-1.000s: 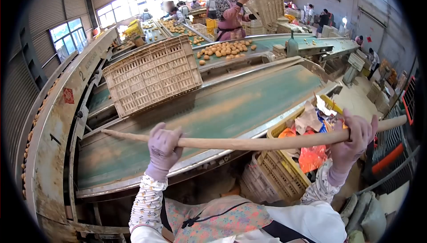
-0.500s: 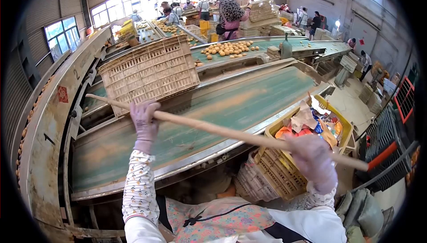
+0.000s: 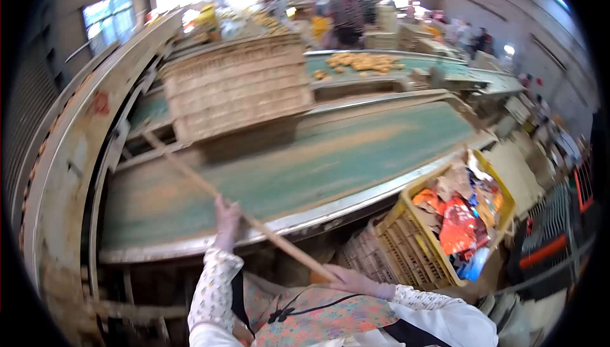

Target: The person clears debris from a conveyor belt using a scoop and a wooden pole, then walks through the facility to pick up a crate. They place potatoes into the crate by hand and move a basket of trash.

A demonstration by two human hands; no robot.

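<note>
A long wooden pole runs slantwise across the near edge of the green conveyor belt. My left hand, in a pale purple glove, is closed around its middle. In a matching glove, my right hand grips the near end close to my flowered apron. The pole's far tip lies by the lower left corner of a tilted beige plastic crate, which stands at the belt's far side. Motion blur hides whether the tip touches the crate.
A yellow crate full of crumpled wrappers stands at the right, beside the belt. Behind runs another belt with round yellow-brown produce. A rusty metal side wall rises at the left. A person and several others are at the back.
My right hand has drawn the pole's near end in from the right to my waist. My left hand has come lower and nearer, and the pole now slants more steeply. The view has shifted.
</note>
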